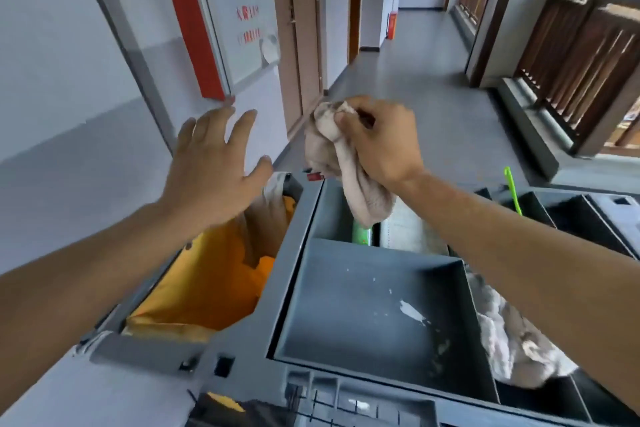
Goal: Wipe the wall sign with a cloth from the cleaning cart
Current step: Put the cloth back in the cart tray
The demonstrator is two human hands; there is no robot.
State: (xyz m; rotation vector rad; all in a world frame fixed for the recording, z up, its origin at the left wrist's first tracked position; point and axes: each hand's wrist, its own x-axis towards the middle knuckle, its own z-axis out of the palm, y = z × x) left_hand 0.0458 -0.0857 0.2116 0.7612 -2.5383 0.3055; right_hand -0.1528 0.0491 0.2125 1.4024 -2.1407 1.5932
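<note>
My right hand (pixel 377 140) grips a crumpled beige cloth (pixel 341 170), which hangs above the grey cleaning cart (pixel 242 340). Left of it, my left hand (pixel 211 163) hovers with fingers spread and nothing in it, over the cart's yellow bag (pixel 207 288). The wall sign (pixel 239 10), a white panel with red characters and a red border strip, is mounted on the left wall beyond my left hand.
The cart has an empty grey tray (pixel 374 315), another pale cloth (pixel 512 347) at its right side, a green bottle (pixel 362 234) and a green-handled tool (pixel 512 191). A corridor floor (pixel 426 87) stretches ahead, with brown doors on the left and a wooden railing (pixel 571 45) on the right.
</note>
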